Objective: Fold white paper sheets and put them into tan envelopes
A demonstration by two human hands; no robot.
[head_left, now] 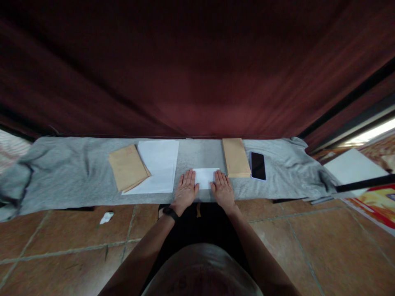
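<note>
Nearest is the person's shirt front, with bare forearms reaching forward and a dark wristband on the left wrist. At the middle of the near edge of a grey, cloth-covered counter, the left hand and right hand lie palms down, grip open, fingers extended, grasping nothing. They rest on the two ends of a small white paper, seemingly to keep it flat. Left of them, larger white sheets reach the far edge, partly covered by askew brown envelopes. On the right, a neater brown stack runs to the far edge, probably for easy reach; any contents are hidden. Beside it lies a dark-screened phone. Beyond hangs a dark red curtain.
</note>
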